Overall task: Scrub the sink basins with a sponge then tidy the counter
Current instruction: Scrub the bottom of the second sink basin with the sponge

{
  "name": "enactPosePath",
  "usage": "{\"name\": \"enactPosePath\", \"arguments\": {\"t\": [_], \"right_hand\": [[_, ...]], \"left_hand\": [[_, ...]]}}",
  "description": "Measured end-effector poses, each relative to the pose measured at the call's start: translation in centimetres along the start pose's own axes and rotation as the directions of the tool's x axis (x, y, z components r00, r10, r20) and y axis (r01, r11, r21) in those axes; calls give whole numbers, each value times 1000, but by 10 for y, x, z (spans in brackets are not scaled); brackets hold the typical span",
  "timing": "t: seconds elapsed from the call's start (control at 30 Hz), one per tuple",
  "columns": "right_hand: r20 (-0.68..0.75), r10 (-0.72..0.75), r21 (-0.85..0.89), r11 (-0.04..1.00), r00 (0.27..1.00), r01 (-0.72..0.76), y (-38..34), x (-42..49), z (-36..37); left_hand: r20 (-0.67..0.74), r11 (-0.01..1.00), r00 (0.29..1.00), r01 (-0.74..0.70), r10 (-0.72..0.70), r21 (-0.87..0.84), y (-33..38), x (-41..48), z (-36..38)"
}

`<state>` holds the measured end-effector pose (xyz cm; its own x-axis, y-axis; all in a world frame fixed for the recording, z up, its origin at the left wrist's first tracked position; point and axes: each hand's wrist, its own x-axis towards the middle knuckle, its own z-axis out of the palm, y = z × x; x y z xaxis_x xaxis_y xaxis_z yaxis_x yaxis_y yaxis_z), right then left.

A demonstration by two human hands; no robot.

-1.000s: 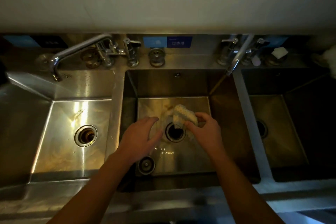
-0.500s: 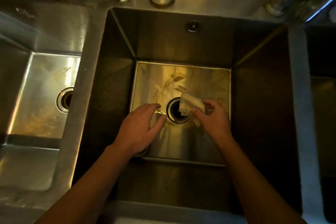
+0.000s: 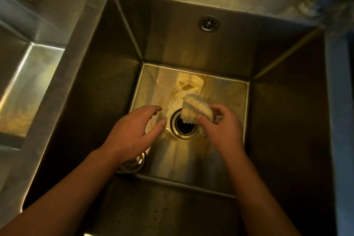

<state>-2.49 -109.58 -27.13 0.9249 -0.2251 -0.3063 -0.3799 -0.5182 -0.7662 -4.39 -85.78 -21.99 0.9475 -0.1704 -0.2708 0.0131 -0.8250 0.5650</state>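
We hold sponge (image 3: 195, 110) pinched in right hand (image 3: 222, 130), over drain (image 3: 184, 125) of middle basin (image 3: 191, 159). Left hand (image 3: 134, 132) loose, empty. Basin w/ smears; other basins, counter not done yet.

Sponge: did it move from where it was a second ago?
No, barely. The sponge still hangs over the far right rim of the drain, pinched by the right hand; the camera just came closer.

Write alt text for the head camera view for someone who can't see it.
A person's right hand pinches a pale sponge over the drain of a deep steel sink basin, while the left hand is held open beside it. A second basin shows at left.
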Motion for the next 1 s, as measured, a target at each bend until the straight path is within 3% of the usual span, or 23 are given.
{"name": "enactPosePath", "arguments": {"t": [0.67, 0.8, 1.0], "right_hand": [[-34, 65, 93, 994, 997, -61, 6, -3, -3], [-51, 123, 106, 987, 991, -117, 13, 2, 7], [-161, 39, 8, 999, 986, -39, -2, 62, 28]], "left_hand": [[32, 998, 999, 27, -25, -58, -2, 2, 8], [14, 998, 1000, -26, 25, 58, -6, 25, 0], [-11, 999, 1000, 1, -1, 33, -21, 45, 5]]}}
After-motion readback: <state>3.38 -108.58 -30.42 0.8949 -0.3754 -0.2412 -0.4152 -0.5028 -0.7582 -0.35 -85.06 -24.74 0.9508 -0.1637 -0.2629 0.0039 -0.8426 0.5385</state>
